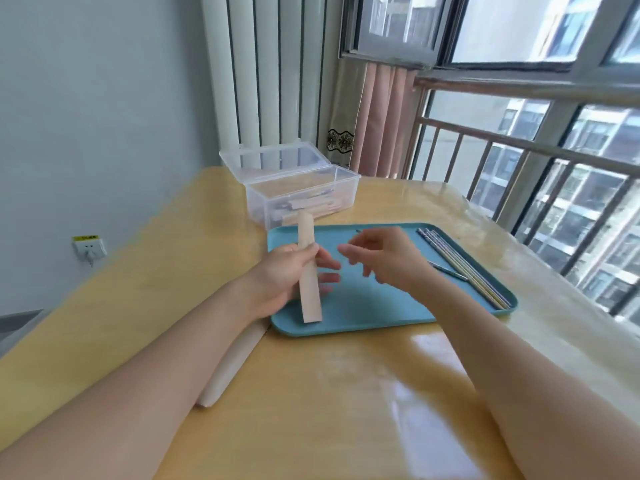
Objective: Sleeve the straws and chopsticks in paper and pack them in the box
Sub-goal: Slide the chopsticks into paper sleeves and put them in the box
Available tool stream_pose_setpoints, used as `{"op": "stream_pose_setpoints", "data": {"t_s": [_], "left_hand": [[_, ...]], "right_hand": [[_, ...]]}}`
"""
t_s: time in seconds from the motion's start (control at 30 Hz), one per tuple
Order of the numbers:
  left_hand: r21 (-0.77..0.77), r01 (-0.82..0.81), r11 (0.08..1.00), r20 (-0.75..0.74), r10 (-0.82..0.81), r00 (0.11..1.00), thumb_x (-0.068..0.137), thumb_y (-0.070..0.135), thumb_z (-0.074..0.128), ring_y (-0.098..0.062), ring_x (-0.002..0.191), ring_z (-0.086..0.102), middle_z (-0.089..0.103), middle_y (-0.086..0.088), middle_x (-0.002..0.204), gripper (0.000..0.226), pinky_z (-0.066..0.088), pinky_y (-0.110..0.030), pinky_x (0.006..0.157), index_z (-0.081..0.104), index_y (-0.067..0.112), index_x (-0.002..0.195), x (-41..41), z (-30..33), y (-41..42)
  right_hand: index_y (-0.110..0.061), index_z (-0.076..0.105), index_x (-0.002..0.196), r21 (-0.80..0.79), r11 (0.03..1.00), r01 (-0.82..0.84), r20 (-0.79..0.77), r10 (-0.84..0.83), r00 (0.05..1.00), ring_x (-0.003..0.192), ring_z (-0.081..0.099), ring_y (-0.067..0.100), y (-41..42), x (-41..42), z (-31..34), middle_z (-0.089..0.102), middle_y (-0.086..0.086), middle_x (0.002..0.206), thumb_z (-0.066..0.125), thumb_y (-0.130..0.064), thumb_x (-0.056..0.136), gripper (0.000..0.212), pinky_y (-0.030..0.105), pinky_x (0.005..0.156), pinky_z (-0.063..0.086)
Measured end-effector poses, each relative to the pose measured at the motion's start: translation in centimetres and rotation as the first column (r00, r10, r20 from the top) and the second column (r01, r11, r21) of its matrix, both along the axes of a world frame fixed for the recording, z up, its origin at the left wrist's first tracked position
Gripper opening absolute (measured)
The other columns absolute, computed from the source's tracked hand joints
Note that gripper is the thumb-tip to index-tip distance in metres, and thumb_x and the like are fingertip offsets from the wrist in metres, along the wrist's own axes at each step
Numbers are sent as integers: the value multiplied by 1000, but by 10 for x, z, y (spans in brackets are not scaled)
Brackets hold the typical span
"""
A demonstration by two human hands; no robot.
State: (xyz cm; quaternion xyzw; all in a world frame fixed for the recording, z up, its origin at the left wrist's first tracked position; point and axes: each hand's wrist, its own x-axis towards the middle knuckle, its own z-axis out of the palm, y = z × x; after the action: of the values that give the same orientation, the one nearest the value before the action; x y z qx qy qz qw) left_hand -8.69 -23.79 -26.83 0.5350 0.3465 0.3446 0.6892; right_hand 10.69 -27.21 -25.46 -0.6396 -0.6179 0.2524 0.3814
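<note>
My left hand (291,275) grips a tan paper sleeve (309,296) upright over the left end of the blue tray (363,306). My right hand (384,258) hovers just right of it, fingers loosely curled, and I cannot make out anything in them. Several metal straws and chopsticks (464,268) lie along the tray's right side, and one thin piece (450,271) lies apart beside my right wrist. The clear plastic box (301,188) stands open behind the tray, with several sleeved pieces inside.
A stack of tan paper sleeves (232,365) lies on the yellow table (329,410) partly under my left forearm. A window railing (519,143) runs along the right side. A wall socket (89,247) sits low on the left wall.
</note>
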Motion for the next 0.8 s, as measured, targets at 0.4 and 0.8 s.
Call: {"op": "stream_pose_setpoints", "data": {"t_s": [0.4, 0.8], "left_hand": [[-135, 33, 990, -143, -52, 988, 98, 57, 46, -11, 46, 29, 35, 1, 63, 44, 26, -18, 36, 47, 13, 101, 0, 6, -4], [-117, 35, 993, -205, -58, 977, 100, 55, 43, -15, 46, 41, 46, -2, 63, 40, 31, -21, 38, 41, 15, 97, 5, 5, -2]], "right_hand": [[10, 68, 88, -29, 969, 244, 567, -185, 803, 78, 65, 36, 21, 56, -18, 70, 25, 87, 70, -37, 91, 47, 39, 62, 51], [-11, 42, 61, -150, 973, 176, 562, -63, 825, 56, 41, 28, 33, 46, -19, 43, 10, 58, 64, -36, 95, 47, 32, 55, 30]]}}
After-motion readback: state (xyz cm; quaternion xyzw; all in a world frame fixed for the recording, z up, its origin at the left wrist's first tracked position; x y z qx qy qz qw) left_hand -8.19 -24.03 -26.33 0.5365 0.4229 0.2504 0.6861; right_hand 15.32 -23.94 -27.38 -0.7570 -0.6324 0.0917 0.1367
